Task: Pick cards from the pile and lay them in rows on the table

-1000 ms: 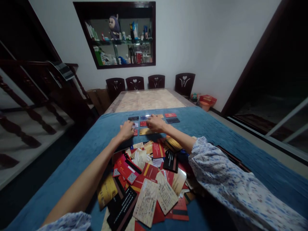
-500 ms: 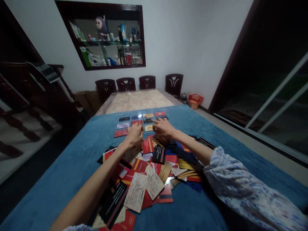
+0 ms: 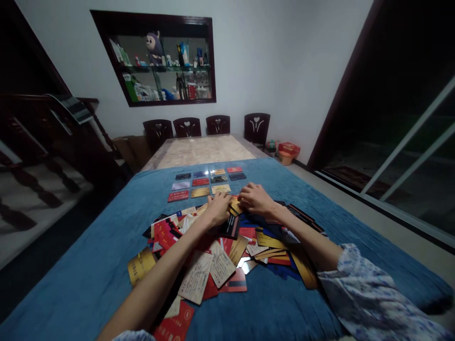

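Observation:
A heap of plastic cards (image 3: 222, 265) in red, gold, black and cream lies on the blue cloth under both of my hands. My left hand (image 3: 218, 208) is at the heap's far edge, its bent fingers closed at the near-left side of a gold card (image 3: 235, 207). Just right of that card my right hand (image 3: 258, 200) has curled fingers; its fingertips are partly hidden, so its hold is unclear. Beneath my left hand a black card (image 3: 232, 227) shows. Beyond, separate cards lie in rows, including a gold card (image 3: 200, 192) and a pale-yellow card (image 3: 221, 189).
The blue cloth (image 3: 106, 246) covers the near part of a long table with a marble-like top (image 3: 202, 149). Dark chairs (image 3: 256, 127) stand at its far end. A wall niche (image 3: 185, 68) holds bottles and a plush toy. A railing (image 3: 39, 137) is at left.
Both hands have drawn back from the rows to the heap, my left hand also moving right. A gold card in the nearest row, where my left hand was, now shows.

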Available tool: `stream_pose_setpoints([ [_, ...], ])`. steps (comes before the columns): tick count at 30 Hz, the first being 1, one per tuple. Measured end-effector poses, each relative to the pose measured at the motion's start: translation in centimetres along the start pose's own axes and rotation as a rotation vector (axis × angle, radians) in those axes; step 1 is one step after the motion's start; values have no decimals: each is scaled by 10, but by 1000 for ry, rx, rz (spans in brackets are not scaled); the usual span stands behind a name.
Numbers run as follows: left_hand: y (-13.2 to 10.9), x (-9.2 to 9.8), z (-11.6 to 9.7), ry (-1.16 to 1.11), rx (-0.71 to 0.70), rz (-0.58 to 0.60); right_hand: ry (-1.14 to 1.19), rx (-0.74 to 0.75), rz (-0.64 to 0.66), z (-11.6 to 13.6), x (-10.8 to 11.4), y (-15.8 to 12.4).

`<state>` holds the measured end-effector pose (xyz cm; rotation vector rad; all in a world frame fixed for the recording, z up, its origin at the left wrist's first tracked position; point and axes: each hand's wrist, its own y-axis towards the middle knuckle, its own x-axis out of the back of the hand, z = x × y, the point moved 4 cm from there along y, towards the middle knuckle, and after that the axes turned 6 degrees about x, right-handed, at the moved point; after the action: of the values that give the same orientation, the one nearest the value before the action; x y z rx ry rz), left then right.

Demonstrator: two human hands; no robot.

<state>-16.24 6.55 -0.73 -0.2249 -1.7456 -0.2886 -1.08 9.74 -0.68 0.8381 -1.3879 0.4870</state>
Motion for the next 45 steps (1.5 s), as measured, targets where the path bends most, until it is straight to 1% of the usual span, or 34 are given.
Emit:
stream_pose_setpoints([
  [6,-3,-10,-2,-12,15,84,70,68,10,-2,-12,-7],
  [11,-4,-15,0,-32,11,73,137,109,-3,-5,-15,-9],
  [17,-8,-13,-2,37,-7,74,178,175,-70,-7,-13,-16],
  [20,-8,-13,-3,93,-11,80,154,207,-86,-6,-10,-20],
  [25,-9,-12,-5,129,-33,54,105,224,-100,-2,-8,-24],
  [29,-11,-9,-7,108,-19,60,88,236,-114,1,-6,-25],
  [35,-11,-6,-7,91,-22,61,72,299,-142,5,-4,-27],
  [40,-10,-5,-9,-17,-67,67,91,369,-147,8,-4,-28],
  [45,-10,-3,-7,-59,-63,77,110,384,-137,8,-8,-27],
])
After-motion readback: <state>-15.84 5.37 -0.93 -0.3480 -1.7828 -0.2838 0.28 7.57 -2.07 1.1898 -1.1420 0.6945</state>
